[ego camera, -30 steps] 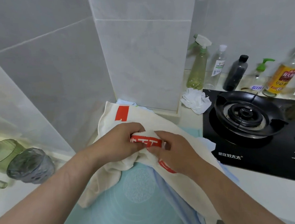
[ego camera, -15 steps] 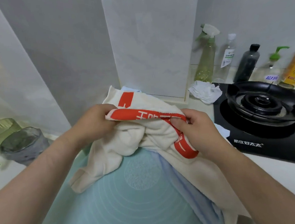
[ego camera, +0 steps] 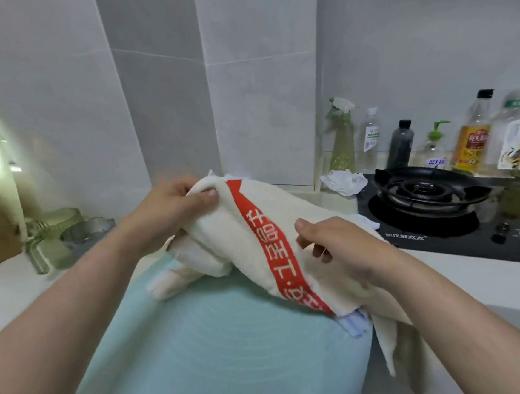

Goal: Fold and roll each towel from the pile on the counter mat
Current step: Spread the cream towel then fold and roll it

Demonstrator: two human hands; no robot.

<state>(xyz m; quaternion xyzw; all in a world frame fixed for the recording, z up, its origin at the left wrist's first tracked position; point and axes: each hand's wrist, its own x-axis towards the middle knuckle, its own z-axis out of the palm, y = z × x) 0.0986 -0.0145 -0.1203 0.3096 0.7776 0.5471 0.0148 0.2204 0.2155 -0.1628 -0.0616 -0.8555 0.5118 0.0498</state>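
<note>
Pinching towel (ego camera: 224, 240) corner, left hand (ego camera: 166, 210) grip tight; right hand (ego camera: 343, 246) curled on towel, grip unclear.

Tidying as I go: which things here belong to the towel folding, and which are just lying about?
Job: cream towel, blue towel beneath, teal mat, left hand, right hand.
Lying about: spray bottle, crumpled tissue, gas burner, green cups.
</note>
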